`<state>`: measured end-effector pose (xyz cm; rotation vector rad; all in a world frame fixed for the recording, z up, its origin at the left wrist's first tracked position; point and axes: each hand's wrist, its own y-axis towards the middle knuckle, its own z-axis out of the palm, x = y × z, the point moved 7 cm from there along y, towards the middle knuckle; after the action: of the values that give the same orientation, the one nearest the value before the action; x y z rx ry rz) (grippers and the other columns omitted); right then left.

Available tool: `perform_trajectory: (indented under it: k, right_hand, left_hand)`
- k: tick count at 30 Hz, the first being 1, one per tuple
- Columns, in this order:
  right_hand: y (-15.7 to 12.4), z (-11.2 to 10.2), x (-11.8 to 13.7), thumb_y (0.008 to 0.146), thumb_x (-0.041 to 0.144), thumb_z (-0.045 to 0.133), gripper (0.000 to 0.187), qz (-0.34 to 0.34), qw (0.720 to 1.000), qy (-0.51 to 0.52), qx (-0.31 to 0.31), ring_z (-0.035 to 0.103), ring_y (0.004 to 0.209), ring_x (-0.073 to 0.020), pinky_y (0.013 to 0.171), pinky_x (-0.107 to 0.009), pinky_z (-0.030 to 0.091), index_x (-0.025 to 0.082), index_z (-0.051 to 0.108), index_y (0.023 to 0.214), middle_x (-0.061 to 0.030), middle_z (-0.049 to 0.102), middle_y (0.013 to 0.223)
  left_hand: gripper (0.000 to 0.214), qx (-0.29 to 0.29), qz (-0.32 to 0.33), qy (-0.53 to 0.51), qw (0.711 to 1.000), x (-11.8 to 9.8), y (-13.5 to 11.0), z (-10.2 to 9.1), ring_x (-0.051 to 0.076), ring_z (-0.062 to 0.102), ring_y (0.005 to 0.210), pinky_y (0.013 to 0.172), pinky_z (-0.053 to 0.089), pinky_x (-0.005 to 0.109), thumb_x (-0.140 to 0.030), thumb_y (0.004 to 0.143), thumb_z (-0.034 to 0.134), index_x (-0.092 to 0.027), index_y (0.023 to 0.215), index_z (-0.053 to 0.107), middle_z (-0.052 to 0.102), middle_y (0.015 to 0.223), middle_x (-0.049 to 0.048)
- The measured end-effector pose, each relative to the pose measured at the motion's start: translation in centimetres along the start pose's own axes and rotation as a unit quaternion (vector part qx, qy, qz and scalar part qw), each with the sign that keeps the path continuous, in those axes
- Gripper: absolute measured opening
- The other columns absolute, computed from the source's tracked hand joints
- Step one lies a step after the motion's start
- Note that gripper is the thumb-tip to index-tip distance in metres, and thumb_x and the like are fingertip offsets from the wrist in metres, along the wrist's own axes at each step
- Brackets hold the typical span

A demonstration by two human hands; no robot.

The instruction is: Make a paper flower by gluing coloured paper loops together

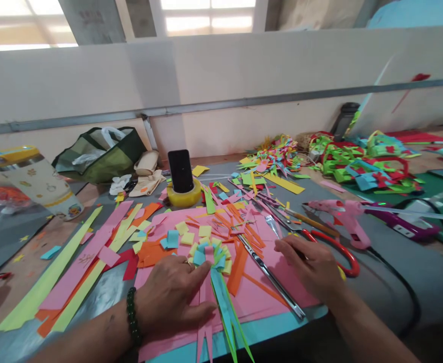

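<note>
My left hand lies over a paper flower of yellow, blue and pink pieces, index fingertip pressing at its lower edge. The thumb rests on the pink strips hanging from the flower, apart from the index finger. Blue and green pointed streamers also trail toward me. My right hand is closed, thumb and fingers pinching the near end of a flat silvery tool, whose exact kind I cannot make out. Between my hands, a metal utility knife lies on the pink sheets.
Red-handled scissors and a pink glue gun with its cord lie right. A phone stands in a yellow tape roll. Long paper strips and a tumbler are left; paper craft pieces are piled back right.
</note>
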<state>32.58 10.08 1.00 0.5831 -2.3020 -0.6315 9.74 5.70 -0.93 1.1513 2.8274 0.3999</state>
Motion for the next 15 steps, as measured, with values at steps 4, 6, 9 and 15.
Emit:
perform_trajectory:
  k: [4, 6, 9, 15]
  right_hand:
    - [-0.3, -0.2, 0.1, 0.092, 0.032, 0.048, 0.032, -0.01, 1.0, 0.003, -0.015, 0.053, 0.05, -0.0098, 0.05, -0.021, 0.041, 0.02, 0.059, 0.065, 0.0013, 0.059, 0.057]
    - [-0.5, -0.4, -0.1, 0.092, 0.031, 0.049, 0.031, -0.005, 0.999, 0.016, -0.03, 0.05, 0.047, -0.0089, 0.048, -0.02, 0.039, 0.019, 0.058, 0.066, 0.0023, 0.055, 0.054]
    - [-0.7, -0.6, -0.4, 0.092, 0.031, 0.048, 0.031, 0.006, 0.999, 0.036, -0.038, 0.047, 0.047, -0.0082, 0.047, -0.02, 0.037, 0.018, 0.058, 0.066, 0.0032, 0.051, 0.053]
    - [-1.0, -0.3, -0.8, 0.093, 0.035, 0.048, 0.026, 0.049, 0.996, 0.073, -0.01, 0.052, 0.053, -0.01, 0.053, -0.021, 0.041, 0.018, 0.062, 0.078, 0.0017, 0.056, 0.061]
  left_hand:
    - [0.035, 0.024, -0.051, -0.013, 0.998, 0.0, 0.1, 0.1, 0.022, 0.056, 0.059, 0.055, 0.041, 0.034, -0.045, 0.076, 0.059, -0.022, 0.104, 0.059, 0.06, 0.064, 0.0013]
    - [0.031, 0.01, -0.054, -0.026, 0.998, 0.1, 0.0, 0.1, 0.021, 0.055, 0.058, 0.055, 0.04, 0.034, -0.039, 0.076, 0.06, -0.023, 0.102, 0.059, 0.058, 0.061, 0.0]
    - [0.031, -0.083, -0.018, -0.036, 0.996, 0.3, -0.5, -0.7, 0.019, 0.053, 0.052, 0.052, 0.038, 0.031, -0.03, 0.081, 0.056, -0.023, 0.111, 0.057, 0.057, 0.058, -0.0012]
    - [0.026, -0.261, 0.025, -0.094, 0.961, 0.9, -1.6, -2.9, 0.014, 0.051, 0.053, 0.052, 0.038, 0.027, -0.014, 0.081, 0.055, -0.019, 0.107, 0.055, 0.056, 0.059, -0.0014]
